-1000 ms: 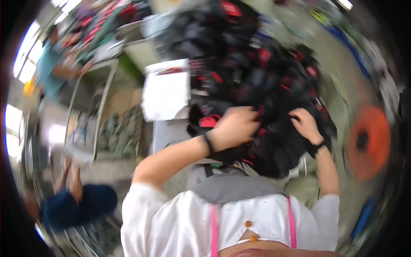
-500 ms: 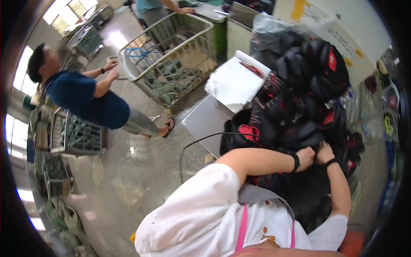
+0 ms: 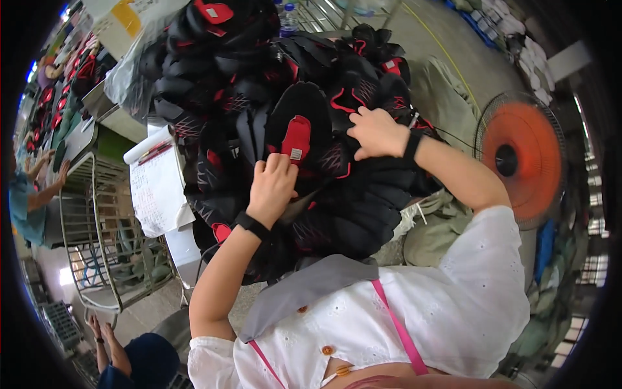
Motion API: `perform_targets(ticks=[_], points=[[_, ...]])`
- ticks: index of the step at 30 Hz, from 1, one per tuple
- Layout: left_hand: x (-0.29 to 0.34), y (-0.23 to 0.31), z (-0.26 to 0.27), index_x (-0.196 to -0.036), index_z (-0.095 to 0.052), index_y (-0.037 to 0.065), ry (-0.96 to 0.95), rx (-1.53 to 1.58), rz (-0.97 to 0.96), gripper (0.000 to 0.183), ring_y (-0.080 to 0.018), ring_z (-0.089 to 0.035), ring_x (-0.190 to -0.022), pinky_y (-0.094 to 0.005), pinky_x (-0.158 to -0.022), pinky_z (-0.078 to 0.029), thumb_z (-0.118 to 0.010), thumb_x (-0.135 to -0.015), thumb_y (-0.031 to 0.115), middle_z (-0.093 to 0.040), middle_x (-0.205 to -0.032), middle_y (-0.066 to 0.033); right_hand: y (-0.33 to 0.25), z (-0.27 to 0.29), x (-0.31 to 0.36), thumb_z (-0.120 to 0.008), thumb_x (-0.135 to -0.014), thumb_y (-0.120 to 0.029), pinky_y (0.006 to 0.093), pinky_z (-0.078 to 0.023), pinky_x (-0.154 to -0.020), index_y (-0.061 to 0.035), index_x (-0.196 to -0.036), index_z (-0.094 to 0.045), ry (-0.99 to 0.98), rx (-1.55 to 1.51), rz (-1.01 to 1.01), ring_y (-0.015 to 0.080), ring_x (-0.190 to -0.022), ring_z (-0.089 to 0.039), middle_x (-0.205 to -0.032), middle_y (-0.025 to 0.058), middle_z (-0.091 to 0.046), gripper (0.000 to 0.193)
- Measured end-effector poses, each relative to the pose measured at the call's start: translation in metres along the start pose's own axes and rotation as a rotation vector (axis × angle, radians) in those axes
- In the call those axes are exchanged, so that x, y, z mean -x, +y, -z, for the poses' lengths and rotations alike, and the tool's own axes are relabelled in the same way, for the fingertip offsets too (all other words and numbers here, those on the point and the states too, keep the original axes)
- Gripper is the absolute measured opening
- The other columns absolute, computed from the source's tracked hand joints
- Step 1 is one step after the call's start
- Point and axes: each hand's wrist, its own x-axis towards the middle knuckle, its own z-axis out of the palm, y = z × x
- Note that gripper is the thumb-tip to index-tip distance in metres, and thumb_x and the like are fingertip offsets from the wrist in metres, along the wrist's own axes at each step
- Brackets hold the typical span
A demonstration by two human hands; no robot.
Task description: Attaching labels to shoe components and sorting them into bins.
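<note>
A large heap of black shoe uppers with red linings and trim lies before me. My left hand grips the near edge of a black shoe upper, whose flat side with a red patch and a small white label faces up. To its right, my right hand is over another upper with red edging; its fingers are bent but apart, and I see nothing in them. A row of nested black uppers lies below the hands, close to my body.
Left of the heap lies a paper pad with red pens on it. A wire-sided cart stands farther left, near two people. An orange-bladed fan is at my right. Clear plastic bottles stand behind the heap.
The view has swung right, bringing the fan in. My hands, close together on the black uppers before, are now apart, the left gripping an upper with a red patch.
</note>
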Motion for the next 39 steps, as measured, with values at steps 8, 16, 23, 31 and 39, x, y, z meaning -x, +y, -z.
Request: perform_targets(ticks=[8, 16, 23, 31, 39], points=[[0.0, 0.007, 0.001, -0.09, -0.056, 0.007, -0.007, 0.079, -0.095, 0.044, -0.0237, -0.042, -0.1, -0.0349, -0.082, -0.036, -0.074, -0.057, 0.03, -0.048, -0.099, -0.0049, -0.007, -0.018, 0.074, -0.077, -0.059, -0.018, 0.0358, -0.049, -0.07, -0.0032, -0.126, -0.036, 0.562, -0.107, -0.287, 0.0341, -0.097, -0.049, -0.124, 0.0184, -0.036, 0.08], [-0.06, 0.03, 0.006, -0.093, -0.059, 0.001, -0.319, -0.149, 0.033, 0.063, -0.0233, -0.056, -0.077, -0.0353, -0.079, -0.032, -0.051, -0.075, 0.061, -0.061, -0.073, -0.0103, -0.039, -0.015, 0.111, -0.071, -0.065, -0.032, 0.037, -0.046, -0.063, -0.0069, -0.116, -0.047, 0.239, -0.434, -0.369, 0.0274, -0.081, -0.06, -0.081, 0.0042, -0.064, 0.062], [-0.107, 0.015, -0.046, -0.133, -0.023, -0.008, -0.774, 0.299, 0.012, 0.092, -0.0341, -0.058, -0.094, -0.0406, -0.099, -0.021, -0.049, -0.076, 0.06, -0.064, -0.086, -0.018, -0.068, -0.032, 0.125, -0.059, -0.063, -0.017, 0.0313, -0.038, -0.079, -0.0097, -0.075, -0.062, 0.491, -0.162, 0.01, 0.0167, -0.079, -0.051, -0.069, -0.0033, -0.056, 0.014], [-0.127, -0.007, -0.113, -0.121, -0.028, -0.003, -0.892, 0.421, 0.377, 0.062, -0.0309, -0.052, -0.095, -0.0353, -0.086, -0.03, -0.051, -0.077, 0.033, -0.058, -0.097, -0.0183, -0.071, -0.039, 0.124, -0.054, -0.059, -0.015, 0.0342, -0.04, -0.083, -0.0101, -0.057, -0.051, 0.825, -0.258, 0.038, 0.0177, -0.071, -0.05, -0.056, -0.0007, -0.05, 0.006], [-0.112, 0.0, -0.069, -0.094, -0.056, -0.007, -0.751, 1.118, 0.545, 0.04, -0.0175, -0.056, -0.067, -0.025, -0.062, -0.044, -0.058, -0.074, 0.027, -0.06, -0.083, -0.0096, -0.067, -0.035, 0.122, -0.054, -0.06, -0.012, 0.0337, -0.04, -0.083, -0.0094, -0.067, -0.056, 0.716, -0.244, 0.083, 0.0187, -0.07, -0.05, -0.064, 0.0004, -0.055, 0.008]])
